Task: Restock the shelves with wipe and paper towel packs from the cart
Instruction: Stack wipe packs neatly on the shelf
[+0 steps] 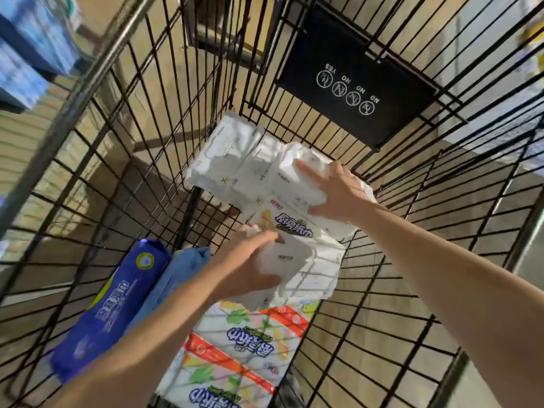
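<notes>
Both hands are down in the cart (97, 79), working in the heap of white wipe packs that lies just below the black panel (356, 83) on its far wall.

The left hand (250, 260) grips the near wipe pack (291, 257), the one lying farthest below the panel. Its fingers curl over the top and the thumb is tucked under the near edge.

The right hand (338, 192) spreads wide over the far wipe pack (294, 184), directly under the panel. Its forefinger lies straight and its thumb sits on the near edge. The outer fingers seem to hook over the far edge, though blur makes that grip hard to judge.

More white packs (223, 154) lie below and left of the panel. A printed paper towel pack (244, 343) and a blue pack (112, 307) lie much farther below it, toward the person.

The step in hand looks like lifting two wipe packs out at once. To do it well:
- Close the right hand fully before raising it, since a soft pack held across its face may sag and slide.
- Lift each pack straight up, away from the panel's lower edge, so nothing snags the wires.
- Peel the left pack off the pile cleanly so the packs beneath stay put.
</notes>
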